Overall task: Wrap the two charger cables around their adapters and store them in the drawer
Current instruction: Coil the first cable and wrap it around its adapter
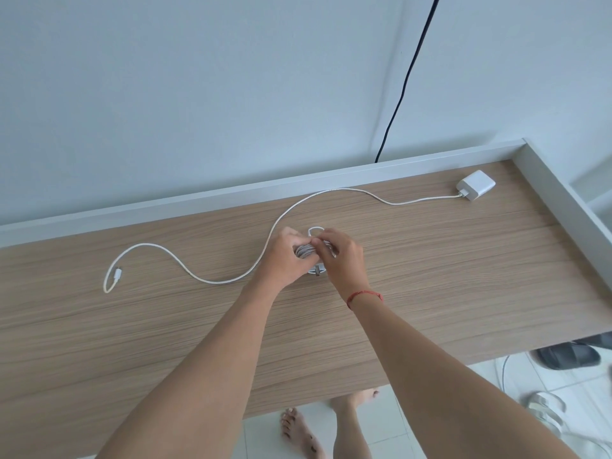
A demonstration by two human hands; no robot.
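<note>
Head view: both hands meet mid-bench [132, 326]. The left hand [281, 260] fingers clasp a wrapped charger bundle [306, 251]; the right hand [341, 256] fingers pinch its cable loop. The second adapter [477, 185] lies far right, its cable [231, 279] snaking leftward.

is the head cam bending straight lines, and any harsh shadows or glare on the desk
Head view: wide-angle bowing curves the grey raised desk rim; light is soft and even, no glare on the wood-grain desk top; only faint shadows beside the loose white charger cable and under the left hand and right hand.
</note>
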